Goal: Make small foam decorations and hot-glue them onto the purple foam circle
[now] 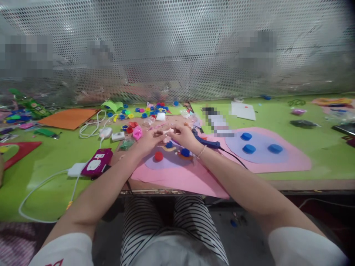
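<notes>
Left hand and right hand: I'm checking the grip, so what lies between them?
In the head view, a small pale pink piece lies between the left hand and the right hand, held by both and partly hidden.

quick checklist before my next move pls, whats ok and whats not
1. Left hand and right hand both on the small pale pink piece: ok.
2. Near pink sheet fully on the table: not ok, its near corner seems to reach past the edge.
3. Red cap on the near purple oval: ok.
4. Three blue caps apart from each other on the right-hand oval: ok.
5. Blue corded tool switched off: cannot tell, it lies close to the right wrist.
</notes>
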`<state>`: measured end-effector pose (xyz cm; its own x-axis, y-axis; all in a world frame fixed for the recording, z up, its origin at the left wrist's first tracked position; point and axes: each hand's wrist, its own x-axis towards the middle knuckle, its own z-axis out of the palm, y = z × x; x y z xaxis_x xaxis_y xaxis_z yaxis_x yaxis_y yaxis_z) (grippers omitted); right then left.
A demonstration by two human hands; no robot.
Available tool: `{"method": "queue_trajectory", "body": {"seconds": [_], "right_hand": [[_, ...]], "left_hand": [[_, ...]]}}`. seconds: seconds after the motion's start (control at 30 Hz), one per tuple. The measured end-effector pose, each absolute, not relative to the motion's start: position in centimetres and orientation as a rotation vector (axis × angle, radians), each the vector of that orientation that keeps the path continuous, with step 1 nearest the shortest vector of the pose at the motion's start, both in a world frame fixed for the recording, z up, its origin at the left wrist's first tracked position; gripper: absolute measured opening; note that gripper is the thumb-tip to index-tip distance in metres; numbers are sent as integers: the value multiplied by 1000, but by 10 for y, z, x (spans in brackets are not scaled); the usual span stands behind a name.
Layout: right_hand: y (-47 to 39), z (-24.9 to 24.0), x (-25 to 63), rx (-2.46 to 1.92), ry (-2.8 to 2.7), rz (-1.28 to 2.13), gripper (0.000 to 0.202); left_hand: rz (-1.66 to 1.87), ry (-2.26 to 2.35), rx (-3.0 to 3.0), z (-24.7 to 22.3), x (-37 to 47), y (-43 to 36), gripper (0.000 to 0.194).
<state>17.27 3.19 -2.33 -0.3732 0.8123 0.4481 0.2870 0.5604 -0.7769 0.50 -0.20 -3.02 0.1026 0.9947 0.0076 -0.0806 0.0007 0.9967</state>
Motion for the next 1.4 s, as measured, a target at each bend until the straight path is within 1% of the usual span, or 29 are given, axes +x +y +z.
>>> {"method": "queue_trajectory", "body": {"seconds": [0.13, 0.23, 0.37, 0.5, 0.53, 0.6, 0.7, 0.77, 0.9, 0.97, 1.0, 1.07, 1.17, 1.23, 1.3, 1.4], "right_hand": [[38, -19, 177, -877, -1840, 839, 17], [50, -21, 186, -901, -1684, 877, 16], [60, -23, 195, -921, -1577, 756, 20], [44, -22, 187, -768, -1731, 683, 34], [38, -22, 183, -733, -1803, 659, 37], [27, -22, 176, -704, -1966, 558, 44], [19, -25, 171, -742, -2101, 435, 40], [19, -28, 170, -775, -2153, 430, 41], [16, -33, 169, -713, -2305, 441, 63], [12, -29, 170, -678, -2340, 443, 71], [11, -26, 172, -656, -2342, 444, 71], [10, -18, 176, -606, -2315, 441, 62], [14, -7, 181, -554, -2209, 444, 30], [19, -6, 183, -589, -2122, 490, 18], [26, -7, 184, -662, -2028, 558, 11], [37, -7, 191, -805, -1837, 660, 11]], "left_hand": [[1232, 1100, 1069, -19, 9, -4, 14], [1296, 1102, 987, -15, 9, -3, 12], [1312, 1067, 901, -13, 9, -4, 11], [1260, 941, 900, -12, 9, -8, 6], [1250, 883, 920, -13, 9, -9, 7], [1242, 781, 985, -17, 9, -10, 18], [1219, 784, 1121, -25, 9, -9, 31], [1199, 848, 1209, -29, 10, -7, 36], [1196, 1023, 1329, -31, 11, -7, 49], [1221, 1106, 1388, -27, 10, -9, 50], [1244, 1112, 1419, -25, 10, -10, 47], [1290, 1051, 1448, -21, 8, -12, 41], [1296, 970, 1404, -20, 5, -11, 36], [1288, 989, 1363, -21, 4, -9, 33], [1320, 1022, 1297, -21, 4, -6, 31], [1384, 1040, 1168, -19, 5, -5, 30]]}}
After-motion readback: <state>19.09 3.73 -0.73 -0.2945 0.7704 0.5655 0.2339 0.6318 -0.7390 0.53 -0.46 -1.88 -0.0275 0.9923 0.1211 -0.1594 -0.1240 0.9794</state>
